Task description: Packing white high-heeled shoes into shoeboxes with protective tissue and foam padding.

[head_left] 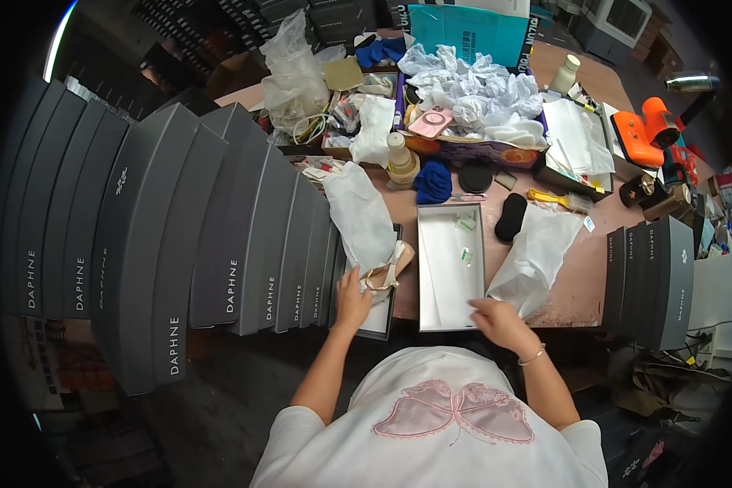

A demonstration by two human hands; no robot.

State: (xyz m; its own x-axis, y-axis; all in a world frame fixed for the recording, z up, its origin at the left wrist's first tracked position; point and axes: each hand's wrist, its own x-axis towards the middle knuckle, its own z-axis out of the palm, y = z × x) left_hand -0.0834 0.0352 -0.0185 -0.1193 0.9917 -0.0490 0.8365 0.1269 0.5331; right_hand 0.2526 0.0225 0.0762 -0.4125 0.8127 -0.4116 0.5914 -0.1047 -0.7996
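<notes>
The tabletop (pixel 581 268) bears an open white-lined shoebox (pixel 441 272); left of it, tissue paper (pixel 356 215) partly covers a dark box (pixel 391 315). The right hand (pixel 500 324), fingers bent, is at the shoebox's near right corner; the left hand (pixel 352 302) is against the beige shoe (pixel 395 275) in the dark box. I cannot tell whether either grips.

Identical pale capital lettering runs along the narrow sides of the dark-grey upright cardboard shoeboxes (pixel 234 236) at nine o'clock; one also bears a pale emblem. The shorter row of dark-grey cardboard shoeboxes (pixel 659 281) at three o'clock carries matching lettering, with another emblem on the outermost face. Toward one o'clock, the turquoise rectangular carton (pixel 439 34) shows dark characters, plus white letters on its black edging. Print on the small green-and-white packets (pixel 467 257) inside the white-lined open cardboard box (pixel 439 276) is too small to read.
</notes>
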